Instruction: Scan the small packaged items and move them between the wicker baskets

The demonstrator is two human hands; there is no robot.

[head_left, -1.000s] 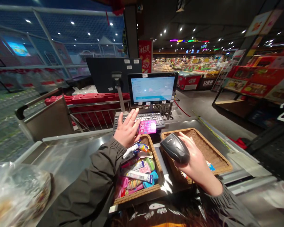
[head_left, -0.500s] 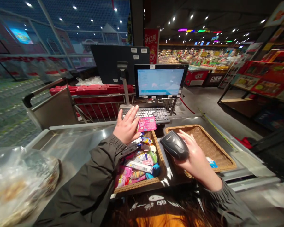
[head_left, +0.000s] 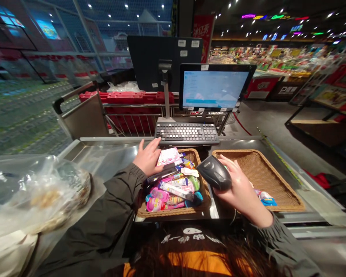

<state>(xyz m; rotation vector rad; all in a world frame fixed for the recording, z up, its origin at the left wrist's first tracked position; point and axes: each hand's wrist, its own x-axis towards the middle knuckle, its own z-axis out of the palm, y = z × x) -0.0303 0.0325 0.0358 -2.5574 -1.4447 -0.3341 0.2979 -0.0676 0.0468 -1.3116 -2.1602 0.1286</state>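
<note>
My left hand (head_left: 148,157) is over the far left corner of a wicker basket (head_left: 173,211), fingers stretched out and apart. Beside its thumb, on the pile in that basket, rests a pink and white packet (head_left: 169,156). Several small colourful packaged items (head_left: 175,188) fill the basket, with a white spoon-shaped piece (head_left: 189,172) among them. My right hand (head_left: 238,188) grips a black barcode scanner (head_left: 215,173), held between the two baskets with its head pointing left. Part of the second wicker basket (head_left: 271,177) is hidden behind this hand; a blue and white packet (head_left: 266,198) lies inside.
Beyond the baskets are a keyboard (head_left: 187,132) and a lit monitor (head_left: 215,89), with a second screen (head_left: 152,63) turned away. Clear plastic bags (head_left: 52,192) sit on the metal counter at left. A shopping cart (head_left: 132,119) stands behind.
My left hand has drawn back from the keyboard. A pink packet lay over the keyboard edge; now a pink and white packet lies in the basket. The view has shifted; the scanner stays in my right hand.
</note>
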